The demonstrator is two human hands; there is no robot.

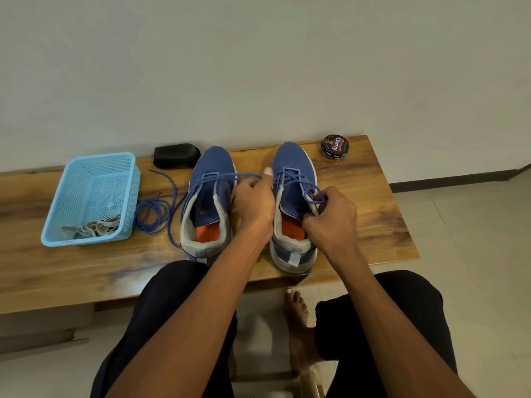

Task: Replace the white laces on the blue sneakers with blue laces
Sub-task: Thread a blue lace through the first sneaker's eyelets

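Two blue sneakers stand side by side on the wooden table, toes pointing away from me. The left sneaker (211, 196) has a blue lace (152, 211) through its front eyelets, the loose length coiled on the table to its left. The right sneaker (293, 196) carries a blue lace (301, 182) crossed partway up. My left hand (254, 201) sits between the shoes, fingers curled round a lace strand, thumb up. My right hand (333, 219) pinches the lace at the right sneaker's upper right eyelet. The white laces (94, 226) lie in the light blue basket (115, 159).
A black brush or case (175, 156) lies at the back by the wall, behind the left sneaker. A round tin of shoe polish (334, 146) stands at the back right. The table (373, 214) ends just right of the right sneaker. My knees and a bare foot are below the front edge.
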